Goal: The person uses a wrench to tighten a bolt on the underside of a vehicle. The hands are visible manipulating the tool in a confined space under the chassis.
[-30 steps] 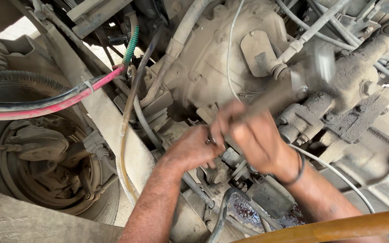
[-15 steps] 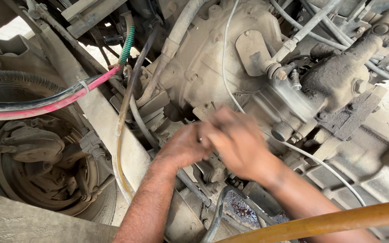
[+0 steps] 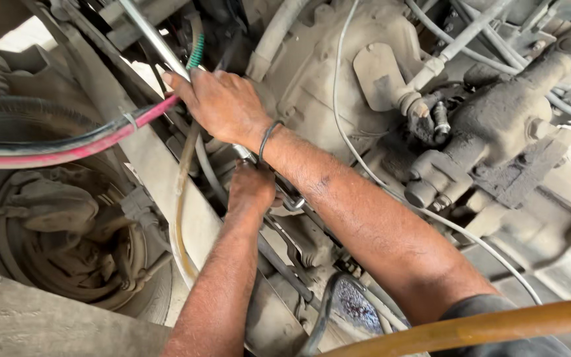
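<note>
Under a dusty vehicle, looking down into the drivetrain. Right hand (image 3: 223,102), upper centre-left of the frame, is closed around the far end of a long bright steel bar (image 3: 154,41) — a wrench or ratchet handle, by the look of it — that runs diagonally from the top left down toward the middle. A dark band sits on that wrist.

Left hand (image 3: 251,188), centre frame, is clamped low on the same tool, where its head meets a fastener (image 3: 297,203) on the grimy housing; the fingers wrap it, so the socket itself is hidden.

Step in hand, as I judge it: turning a bolt at the base of the gearbox casing (image 3: 338,73) — one hand steadies the head, the other levers.

Nearby: red-and-black hose (image 3: 67,142) crossing left, a green-sleeved line (image 3: 195,53) just above the right hand, the wheel hub (image 3: 61,238) lower left, an amber hose (image 3: 497,324) across the bottom right.

The next move likely calls for a steady pull on the handle while the head stays square on the fastener; swing room looks tight among the hoses.
</note>
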